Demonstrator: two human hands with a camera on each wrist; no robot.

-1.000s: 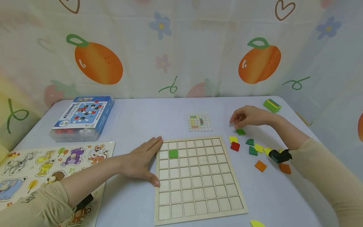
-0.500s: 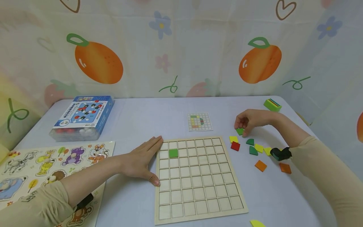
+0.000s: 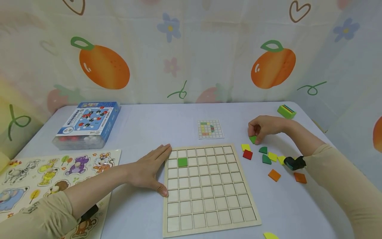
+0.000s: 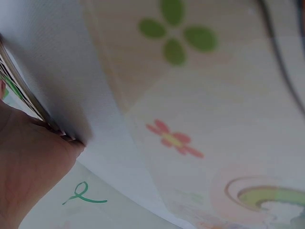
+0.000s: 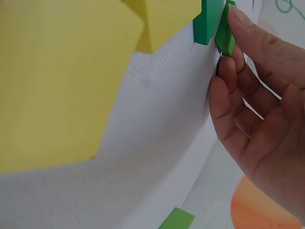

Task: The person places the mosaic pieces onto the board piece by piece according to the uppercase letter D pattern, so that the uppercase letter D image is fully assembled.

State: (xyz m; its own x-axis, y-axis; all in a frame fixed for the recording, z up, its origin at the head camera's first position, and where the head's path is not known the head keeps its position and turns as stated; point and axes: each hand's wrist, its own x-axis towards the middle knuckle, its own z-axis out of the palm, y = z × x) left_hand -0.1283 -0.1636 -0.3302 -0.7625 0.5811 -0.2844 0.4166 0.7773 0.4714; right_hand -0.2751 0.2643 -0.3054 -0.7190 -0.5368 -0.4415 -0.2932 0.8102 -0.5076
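Note:
My left hand (image 3: 146, 169) lies flat with spread fingers and thumb along the left edge of a wooden grid board (image 3: 212, 191). One green square tile (image 3: 182, 162) sits in a cell of the board's second row. Past the board's upper right corner, my right hand (image 3: 264, 127) pinches another green tile (image 3: 253, 139) between thumb and fingers. In the right wrist view the thumb is against one face of this green tile (image 5: 226, 31), which stands tilted close to the tabletop. The left wrist view shows part of my left hand (image 4: 38, 157) at the board's edge.
Right of the board lie a red tile (image 3: 247, 154), yellow tiles (image 3: 246, 146), dark green quarter-rounds (image 3: 266, 159) and orange tiles (image 3: 274, 175). A small pattern card (image 3: 210, 129) lies behind the board. A boxed kit (image 3: 86, 124) and an animal puzzle (image 3: 61, 169) are at left.
My right hand has moved slightly right and toward me, from above the loose green tile to pinching it, and the tile now tilts. My left hand and the board stay in place.

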